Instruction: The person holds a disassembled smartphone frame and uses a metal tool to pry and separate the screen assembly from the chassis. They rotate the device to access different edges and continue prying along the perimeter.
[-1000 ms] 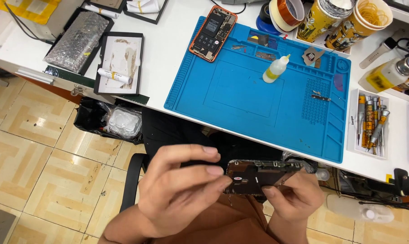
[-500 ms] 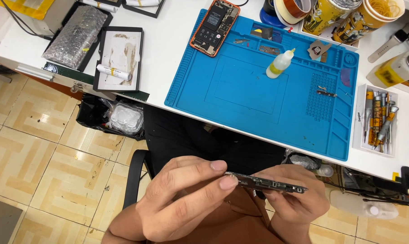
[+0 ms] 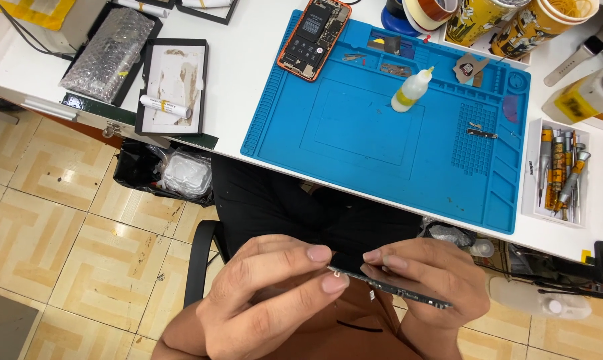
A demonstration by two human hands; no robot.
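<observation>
Over my lap, both hands hold a thin dark circuit board (image 3: 408, 293), seen edge-on. My left hand (image 3: 268, 300) pinches its left end between thumb and forefinger. My right hand (image 3: 435, 273) cups the board from the right, fingers resting along its top edge. On the white table ahead lies a blue work mat (image 3: 381, 127). An opened phone (image 3: 313, 37) in an orange case rests at the mat's far left corner, and a small white squeeze bottle (image 3: 411, 90) with a yellow tip lies on the mat.
A white tray of screwdrivers (image 3: 560, 170) sits right of the mat. Tape rolls (image 3: 421, 10) and yellow cups (image 3: 515, 20) stand at the back. A black tray with a white tube (image 3: 168, 103) and a bubble-wrap pack (image 3: 105, 47) lie left. Tiled floor and a chair arm (image 3: 198, 260) are below.
The board has turned from showing its flat face to edge-on between my fingers. The view has shifted slightly, and both hands stay on the board.
</observation>
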